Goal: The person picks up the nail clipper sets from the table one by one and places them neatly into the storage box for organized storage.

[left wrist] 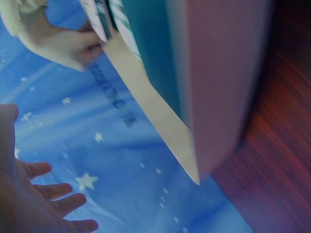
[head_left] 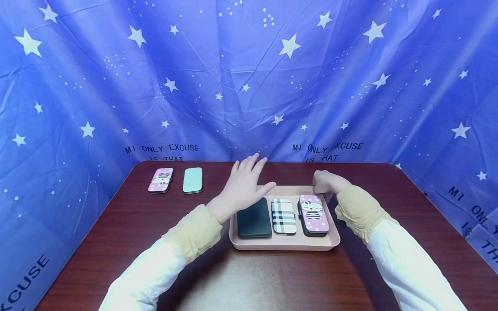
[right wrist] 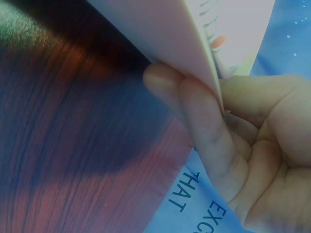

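A pale pink tray (head_left: 284,247) holds a black flat case (head_left: 254,221), a plaid case (head_left: 283,218) and a pink case (head_left: 313,214) with a cartoon face and white dots. At the tray's back right corner, my right hand (head_left: 328,181) grips the rim. Its curled fingers (right wrist: 204,116) lie against the outer wall in the right wrist view, with the thumb on the inner side. My left hand (head_left: 245,183) is spread over the back left of the tray, fingers straight and apart, holding nothing. The left wrist view also shows its fingers (left wrist: 68,204) away from the tray wall.
Another pink cartoon case (head_left: 161,180) and a mint green case (head_left: 193,180) lie at the back left of the dark red wooden table (head_left: 155,233). A blue star-printed curtain (head_left: 249,86) hangs behind the table and along its sides.
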Demonstrator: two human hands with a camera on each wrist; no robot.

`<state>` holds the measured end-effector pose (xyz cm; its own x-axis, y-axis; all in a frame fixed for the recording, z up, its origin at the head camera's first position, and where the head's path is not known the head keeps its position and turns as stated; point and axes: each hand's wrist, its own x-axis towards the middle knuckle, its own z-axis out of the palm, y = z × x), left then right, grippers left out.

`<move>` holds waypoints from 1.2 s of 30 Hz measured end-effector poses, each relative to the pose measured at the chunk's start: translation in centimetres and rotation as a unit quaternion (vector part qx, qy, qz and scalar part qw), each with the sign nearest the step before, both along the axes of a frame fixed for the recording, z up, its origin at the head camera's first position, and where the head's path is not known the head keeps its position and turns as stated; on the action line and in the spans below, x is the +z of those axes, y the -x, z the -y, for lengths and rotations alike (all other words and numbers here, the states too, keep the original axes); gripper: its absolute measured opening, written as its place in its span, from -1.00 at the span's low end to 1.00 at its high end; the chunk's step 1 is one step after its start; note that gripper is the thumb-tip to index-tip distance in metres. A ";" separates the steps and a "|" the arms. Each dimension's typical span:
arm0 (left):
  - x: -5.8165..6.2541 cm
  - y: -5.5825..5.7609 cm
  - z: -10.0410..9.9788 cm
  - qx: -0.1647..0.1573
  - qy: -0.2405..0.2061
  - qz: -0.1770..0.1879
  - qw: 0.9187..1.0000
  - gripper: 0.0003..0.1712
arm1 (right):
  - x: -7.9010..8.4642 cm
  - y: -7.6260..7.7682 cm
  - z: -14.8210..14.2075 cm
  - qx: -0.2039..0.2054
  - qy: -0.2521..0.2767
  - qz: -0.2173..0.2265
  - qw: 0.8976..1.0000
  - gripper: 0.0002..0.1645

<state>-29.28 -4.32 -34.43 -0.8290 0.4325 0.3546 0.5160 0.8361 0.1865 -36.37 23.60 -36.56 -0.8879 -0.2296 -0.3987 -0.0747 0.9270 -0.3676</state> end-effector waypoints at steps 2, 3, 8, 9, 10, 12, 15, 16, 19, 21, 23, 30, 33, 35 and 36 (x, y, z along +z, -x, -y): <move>-0.4 0.4 0.7 0.006 0.016 -0.011 1.000 -0.12 | 0.0 0.0 0.0 -0.003 0.006 0.001 1.000 -0.84; -0.5 0.7 1.0 0.008 0.025 -0.015 1.000 -0.12 | -0.1 0.0 0.0 -0.004 0.008 0.002 1.000 -0.84; -1.4 1.9 2.9 0.020 0.047 -0.026 0.998 -0.13 | -0.1 0.1 -0.1 -0.006 0.006 -0.002 1.000 -0.84; -1.6 2.1 3.3 0.023 0.047 -0.023 0.998 -0.13 | -0.1 0.1 -0.1 -0.007 0.007 -0.002 1.000 -0.84; -1.8 2.4 3.7 0.027 0.048 -0.020 0.998 -0.13 | -0.1 0.1 -0.1 -0.007 0.009 -0.002 1.000 -0.84; -2.2 3.0 4.5 0.039 0.051 -0.015 0.998 -0.14 | -0.1 0.1 0.0 -0.009 0.010 -0.001 1.000 -0.85; -2.7 3.9 5.8 0.058 0.054 -0.004 0.997 -0.14 | -0.1 0.0 0.0 -0.014 0.014 0.002 1.000 -0.86; -2.9 4.1 6.2 0.065 0.058 -0.001 0.996 -0.14 | -0.1 0.0 0.0 -0.013 0.014 0.002 1.000 -0.86; -3.5 4.8 7.4 0.082 0.061 0.017 0.995 -0.12 | -0.2 -0.1 0.1 -0.014 0.015 0.000 1.000 -0.86; -3.8 5.2 8.1 0.092 0.064 0.027 0.993 -0.12 | -0.2 -0.1 0.1 -0.009 0.013 -0.003 1.000 -0.86; -4.0 5.5 8.9 0.099 0.063 0.034 0.993 -0.12 | -0.1 -0.1 0.1 -0.008 0.012 -0.004 1.000 -0.86; -5.0 6.3 11.0 0.130 0.044 0.072 0.988 -0.11 | -0.1 -0.2 0.0 -0.002 0.006 -0.008 1.000 -0.84; -5.5 6.6 11.8 0.148 0.036 0.091 0.984 -0.11 | -0.2 -0.2 0.1 -0.004 0.006 -0.006 1.000 -0.83; -5.9 6.8 12.3 0.160 0.036 0.100 0.981 -0.12 | -0.3 -0.2 0.1 -0.005 0.005 -0.004 1.000 -0.83; -6.0 6.8 12.6 0.165 0.037 0.105 0.980 -0.12 | -0.3 -0.1 0.1 -0.007 0.004 -0.004 1.000 -0.82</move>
